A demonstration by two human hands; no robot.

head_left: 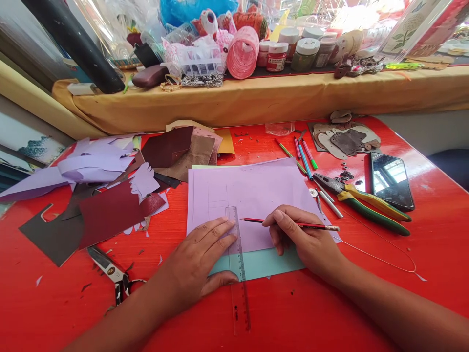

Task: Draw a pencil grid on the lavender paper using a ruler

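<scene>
A clear plastic ruler [240,259] lies nearly upright in the view, across purple paper [264,195] and past its near edge. My left hand [205,256] rests on the ruler with its fingers stretched out, pressing it down. Thin pencil lines mark the paper's left part. My right hand [298,234] is closed round a red-and-black pencil [252,220], whose tip points left, close to the ruler's right edge. Whether the tip touches the paper I cannot tell. Under the purple paper, a light blue sheet [274,264] shows at the near side.
Scissors [113,274] and leather scraps [113,210] lie left, with purple paper cuttings [91,164] behind. Right are pliers [362,200], a phone [391,180], coloured pens [305,157] and cut leather shapes [348,139]. Jars [277,56] stand on the cloth-covered ledge [256,95].
</scene>
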